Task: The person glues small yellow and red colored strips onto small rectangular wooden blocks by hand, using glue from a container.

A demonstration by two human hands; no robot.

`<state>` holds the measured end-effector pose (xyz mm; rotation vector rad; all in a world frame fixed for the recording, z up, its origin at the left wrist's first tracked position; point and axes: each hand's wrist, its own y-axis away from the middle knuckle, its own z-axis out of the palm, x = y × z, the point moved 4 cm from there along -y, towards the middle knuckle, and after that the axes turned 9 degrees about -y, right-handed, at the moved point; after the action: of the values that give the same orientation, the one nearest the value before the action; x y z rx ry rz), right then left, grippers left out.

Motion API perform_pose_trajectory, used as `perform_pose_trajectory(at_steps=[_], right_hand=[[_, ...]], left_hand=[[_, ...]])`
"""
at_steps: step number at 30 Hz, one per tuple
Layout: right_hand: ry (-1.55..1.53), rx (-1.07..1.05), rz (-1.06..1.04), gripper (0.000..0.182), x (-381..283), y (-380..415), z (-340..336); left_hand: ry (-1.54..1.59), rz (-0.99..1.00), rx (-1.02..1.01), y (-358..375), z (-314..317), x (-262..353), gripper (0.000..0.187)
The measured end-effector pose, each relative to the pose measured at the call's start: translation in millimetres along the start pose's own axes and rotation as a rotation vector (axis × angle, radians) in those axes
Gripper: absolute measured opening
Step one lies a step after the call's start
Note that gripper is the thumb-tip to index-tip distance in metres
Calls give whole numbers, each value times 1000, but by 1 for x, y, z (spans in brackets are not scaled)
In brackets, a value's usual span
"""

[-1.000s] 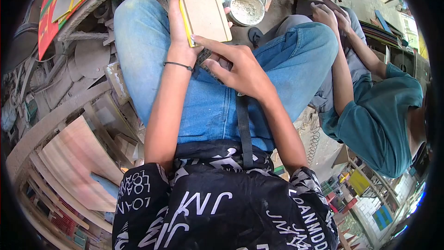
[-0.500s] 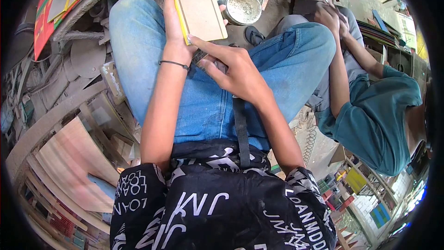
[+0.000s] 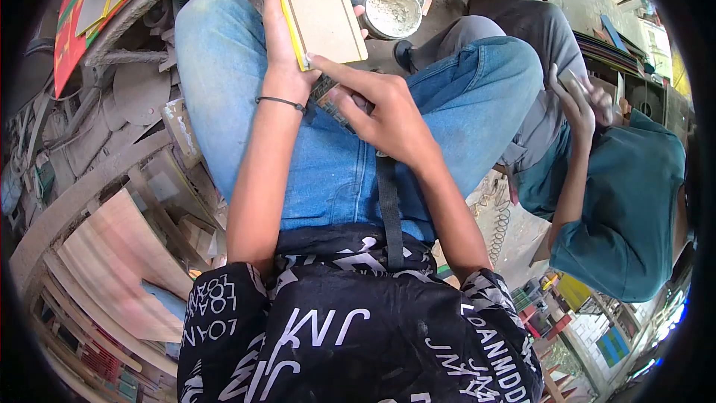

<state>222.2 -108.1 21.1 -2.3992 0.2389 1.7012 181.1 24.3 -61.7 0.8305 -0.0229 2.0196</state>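
My left hand (image 3: 280,41) is closed around a flat, tan rectangular board (image 3: 322,15) with a yellow edge and two thin dark lines across its face. Its fingertips show at the board's right side, and the thumb lies along the left. My right hand (image 3: 384,108) reaches in from below, index fingertip pressed at the board's lower left corner. Between that hand's thumb and fingers is a dark piece with printed marks (image 3: 332,102), partly hidden; its kind I cannot make out.
Beyond my knees stands a white tub (image 3: 393,13) of pale, lumpy material. To the right sits a person in a teal shirt (image 3: 626,194), hands raised over their lap. At upper left is a red and green panel (image 3: 74,30); curved wooden pieces (image 3: 123,269) lie at lower left.
My right index finger has shifted slightly at the board's corner, and more of the dark printed piece shows. The person at right has leaned back, hands drawn toward their body.
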Motion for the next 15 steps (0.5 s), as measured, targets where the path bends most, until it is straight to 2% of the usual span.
perform_pose_trajectory(at_steps=[4, 10, 12, 15], right_hand=[[8, -11, -11, 47, 4, 2, 7], [-6, 31, -52, 47, 0, 2, 2], [-14, 33, 63, 47, -3, 2, 1], [4, 23, 39, 47, 0, 2, 3]], left_hand=[[-28, 13, 26, 2, 2, 0, 80], [6, 20, 55, 4, 9, 2, 73], [1, 33, 54, 4, 8, 3, 71], [-26, 38, 71, 6, 10, 5, 70]])
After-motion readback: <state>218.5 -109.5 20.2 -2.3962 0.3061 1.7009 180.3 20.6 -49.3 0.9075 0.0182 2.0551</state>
